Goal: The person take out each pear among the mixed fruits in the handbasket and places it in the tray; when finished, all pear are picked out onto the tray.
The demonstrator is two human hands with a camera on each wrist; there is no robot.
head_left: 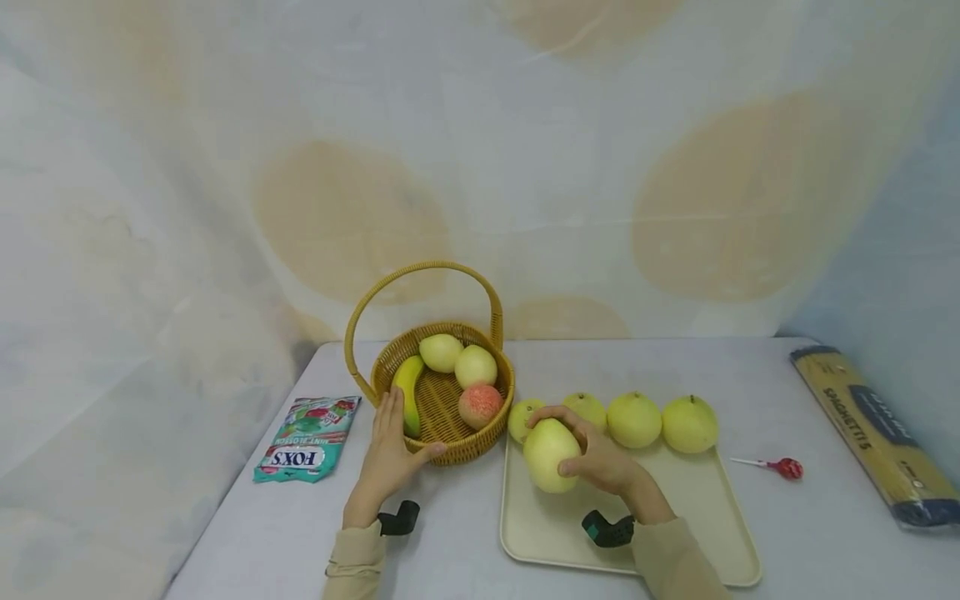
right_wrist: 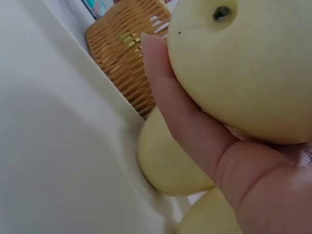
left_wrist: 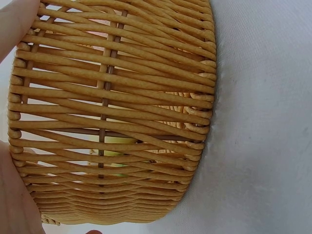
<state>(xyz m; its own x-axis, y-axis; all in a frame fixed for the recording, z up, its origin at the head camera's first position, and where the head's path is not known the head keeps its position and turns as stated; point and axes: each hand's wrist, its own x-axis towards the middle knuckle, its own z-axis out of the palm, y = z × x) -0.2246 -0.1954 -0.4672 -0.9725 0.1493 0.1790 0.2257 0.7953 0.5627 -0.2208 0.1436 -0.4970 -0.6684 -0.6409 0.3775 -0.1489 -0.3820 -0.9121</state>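
Note:
My right hand (head_left: 600, 454) holds a pale yellow pear (head_left: 551, 456) above the back left part of the beige tray (head_left: 570, 546), thumb and fingers curled round it. In the right wrist view, the dark stem end of that pear (right_wrist: 273, 63) shows close up. At the near left rim of the wicker basket (head_left: 465, 452), my left hand (head_left: 390, 458) rests with its fingers straight and thumb spread. Inside the basket are a banana (head_left: 408, 392), two pale pears (head_left: 476, 367) and a peach (head_left: 480, 406). The left wrist view is mostly the basket's woven side (left_wrist: 112, 112).
Several yellow pears (head_left: 634, 419) line the tray's back edge. A lollipop (head_left: 787, 468) and a spaghetti pack (head_left: 870, 433) lie to the right. On the left lies a Fox's candy bag (head_left: 309, 439). The basket's tall handle (head_left: 431, 266) arches over it.

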